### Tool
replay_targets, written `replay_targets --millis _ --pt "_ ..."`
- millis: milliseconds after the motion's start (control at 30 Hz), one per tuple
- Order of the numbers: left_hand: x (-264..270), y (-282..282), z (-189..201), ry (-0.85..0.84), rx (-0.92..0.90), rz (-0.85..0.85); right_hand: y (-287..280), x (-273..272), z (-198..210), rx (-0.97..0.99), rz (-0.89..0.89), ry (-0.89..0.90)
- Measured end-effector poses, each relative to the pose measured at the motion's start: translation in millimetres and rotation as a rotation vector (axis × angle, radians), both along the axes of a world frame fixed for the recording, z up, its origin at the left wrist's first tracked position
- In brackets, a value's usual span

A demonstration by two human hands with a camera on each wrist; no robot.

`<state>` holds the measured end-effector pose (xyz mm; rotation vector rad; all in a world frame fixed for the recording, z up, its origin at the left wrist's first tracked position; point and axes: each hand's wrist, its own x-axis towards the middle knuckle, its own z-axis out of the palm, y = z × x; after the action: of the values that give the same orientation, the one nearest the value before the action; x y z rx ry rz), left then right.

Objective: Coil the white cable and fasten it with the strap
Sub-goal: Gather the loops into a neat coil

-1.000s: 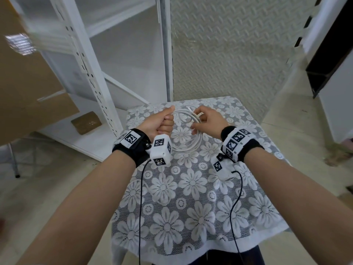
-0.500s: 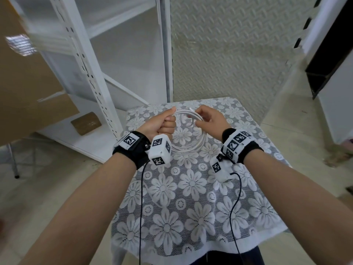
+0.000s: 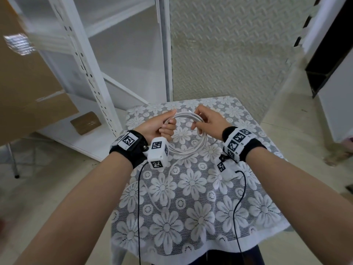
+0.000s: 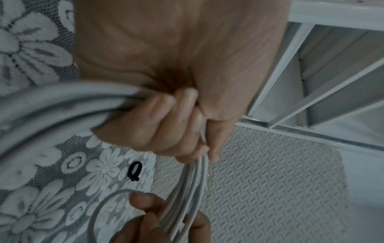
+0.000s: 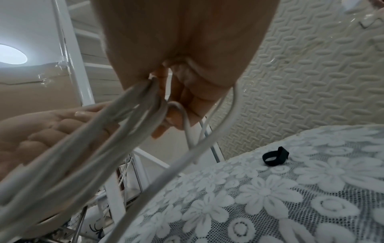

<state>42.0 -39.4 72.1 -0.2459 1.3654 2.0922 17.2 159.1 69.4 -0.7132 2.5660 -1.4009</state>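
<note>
The white cable point(image 3: 193, 148) hangs in several loops above the table, held between both hands. My left hand point(image 3: 162, 125) grips the left side of the bundle point(image 4: 62, 102) in a fist. My right hand point(image 3: 205, 121) pinches the right side of the coil point(image 5: 129, 111), with one loose loop point(image 5: 209, 134) passing round its fingers. A slack length of cable point(image 3: 162, 190) trails down over the cloth toward me. The small black strap point(image 5: 275, 156) lies curled on the tablecloth near the far edge, also seen as the black strap point(image 4: 134, 171) beyond my left hand.
A small table with a grey-and-white floral lace cloth point(image 3: 191, 217) stands under my hands. A white metal shelving rack point(image 3: 91, 77) rises at the left, with cardboard boxes point(image 3: 28, 88) beside it. A textured white wall panel point(image 3: 229, 50) stands behind the table.
Both hands have lifted slightly with the coil, and the right hand has brought another loop round to the bundle. The slack tail on the cloth has grown shorter.
</note>
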Motion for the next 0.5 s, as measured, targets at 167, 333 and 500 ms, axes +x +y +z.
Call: replay_targets --millis 167,333,500 --pt "0.5 0.4 2.8 -0.016 -0.1 -0.1 -2.0 -0.7 -0.1 0.12 0.081 -0.017" --pt "-0.2 -0.2 3.2 -0.042 -0.091 -0.122 -3.8 -1.5 -0.4 0.114 0.1 -0.039" --pt "0.5 -1.7 -1.1 0.014 -0.029 -0.109 -5.5 -0.9 -2.2 -0.021 0.065 -0.105"
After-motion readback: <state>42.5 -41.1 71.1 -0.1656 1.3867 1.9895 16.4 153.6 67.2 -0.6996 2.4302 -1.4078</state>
